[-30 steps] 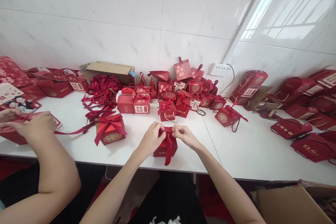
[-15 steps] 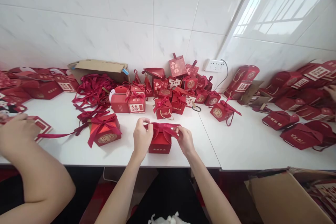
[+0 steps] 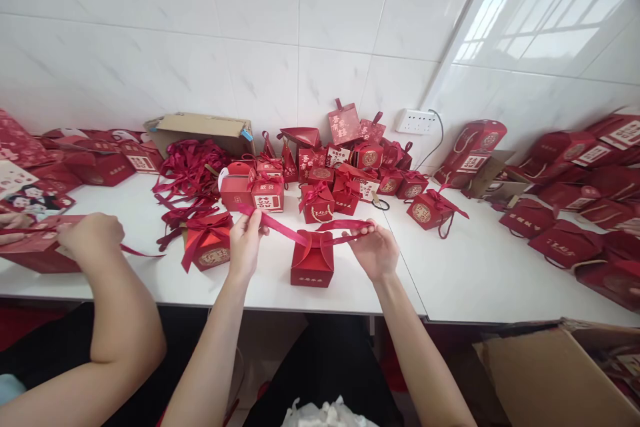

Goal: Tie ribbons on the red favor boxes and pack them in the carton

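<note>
A small red gift box (image 3: 312, 265) stands near the front edge of the white table (image 3: 480, 273). A dark red ribbon (image 3: 290, 231) runs across its top. My left hand (image 3: 247, 240) pinches the ribbon's left end, raised and out to the left of the box. My right hand (image 3: 374, 248) grips the right end, just right of the box. The ribbon is stretched between both hands.
A co-worker's hand (image 3: 90, 237) at the left holds a flat red box (image 3: 35, 250). A tied box (image 3: 207, 247) sits beside my left hand. Loose ribbons (image 3: 187, 170), a cardboard box (image 3: 200, 130) and several red boxes (image 3: 345, 180) fill the back. An open carton (image 3: 550, 377) stands lower right.
My hands have moved apart from the top of the box, drawing the ribbon ends out to each side. The co-worker's hand has shifted on the flat box.
</note>
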Action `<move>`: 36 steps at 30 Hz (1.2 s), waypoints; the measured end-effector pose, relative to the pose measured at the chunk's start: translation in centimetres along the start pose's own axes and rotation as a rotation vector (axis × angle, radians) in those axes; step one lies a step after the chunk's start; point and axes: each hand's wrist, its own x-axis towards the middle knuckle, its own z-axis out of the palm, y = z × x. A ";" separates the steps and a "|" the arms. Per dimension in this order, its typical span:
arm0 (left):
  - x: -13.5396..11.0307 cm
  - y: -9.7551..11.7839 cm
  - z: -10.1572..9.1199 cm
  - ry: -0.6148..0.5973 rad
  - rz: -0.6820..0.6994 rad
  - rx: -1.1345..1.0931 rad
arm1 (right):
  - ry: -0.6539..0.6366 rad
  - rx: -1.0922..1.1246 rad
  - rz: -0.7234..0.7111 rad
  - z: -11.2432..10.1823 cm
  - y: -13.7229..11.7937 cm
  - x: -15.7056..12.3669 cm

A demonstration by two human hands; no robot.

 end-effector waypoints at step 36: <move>2.9 7.0 3.9 -0.451 -0.070 -0.420 | -0.434 -0.387 -0.235 4.3 -2.2 3.0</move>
